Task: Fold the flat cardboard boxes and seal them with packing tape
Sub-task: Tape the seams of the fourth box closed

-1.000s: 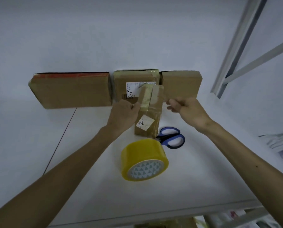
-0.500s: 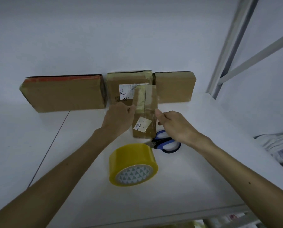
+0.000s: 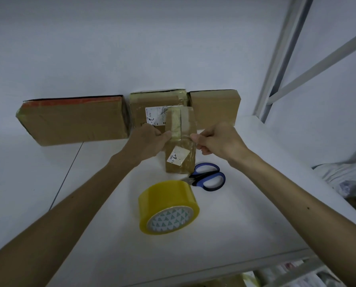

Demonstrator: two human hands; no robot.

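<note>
We have the box (image 3: pixel 180 151) standing on end on the surface (image 3: pixel 245 224), just in front of the row of boxes (image 3: pixel 73 123) against the wall. Our left hand (image 3: pixel 146 141) grasps its left side, thumb pressed onto the tape strip (image 3: pixel 176 121) that runs over the top seam. Our right hand (image 3: pixel 220 141) is curled at the right edge, thumb and forefinger pinching there. Whether they hold loose film or the cardboard itself, we cannot tell. The roll (image 3: pixel 168 208) sits near us, apart from the box, and the scissors (image 3: pixel 208 179) lie just beside the box's foot.

The box is tall on a narrow end, so a sideways tug from the right hand could tip it if the left grip slackens. Clear tape pulled at a slant may wrinkle or stick to itself, leaving the seam partly open. The roll seems to rest on its rim, and a forearm brushing it could send it rolling off the near edge.
</note>
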